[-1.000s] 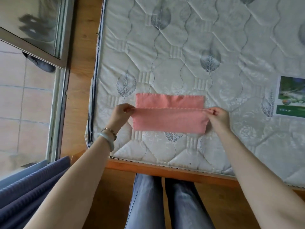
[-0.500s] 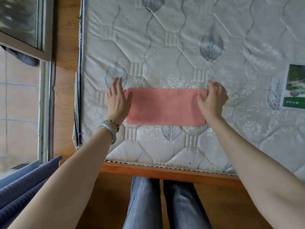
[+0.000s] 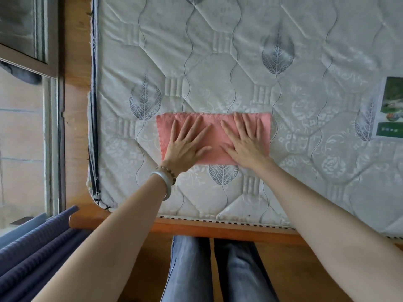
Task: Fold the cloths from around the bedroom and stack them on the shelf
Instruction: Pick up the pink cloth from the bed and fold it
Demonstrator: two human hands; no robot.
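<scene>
The pink cloth [image 3: 214, 136] lies folded into a long band on the quilted mattress [image 3: 305, 51], near its front edge and left of its middle; the left hand [image 3: 185, 144] presses flat on the cloth's left half, fingers straight and spread; the right hand [image 3: 247, 141] presses flat on the right half, fingers straight and close together, gripping nothing; the two thumbs point toward each other without touching; a pale bangle [image 3: 164, 183] and a beaded bracelet [image 3: 169, 172] circle the left wrist; a printed label [image 3: 390, 107] sits on the mattress far right; the wooden bed frame [image 3: 218, 228] runs below; folded blue curtain fabric [image 3: 32, 247] hangs at lower left beside a window [image 3: 24, 127].
</scene>
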